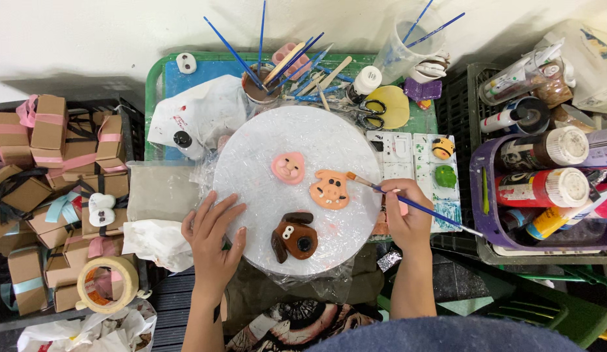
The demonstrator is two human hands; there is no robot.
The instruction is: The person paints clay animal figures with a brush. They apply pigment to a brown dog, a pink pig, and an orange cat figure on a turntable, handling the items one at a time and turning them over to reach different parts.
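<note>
Right hand (408, 218): pinching blue-handled brush (414, 203), bristle tip at right edge of orange pig face (329, 190), contact possibly made. Left hand (215, 241): spread flat on wrapped round board (251, 150). Nearby: pink face (289, 167), brown dog face (295, 236). Risk: board slip smearing paint.

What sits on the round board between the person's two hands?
In the head view, a brown dog-face clay figure lies on the plastic-wrapped round board, between the left hand and the right hand, which holds a blue paintbrush.
</note>
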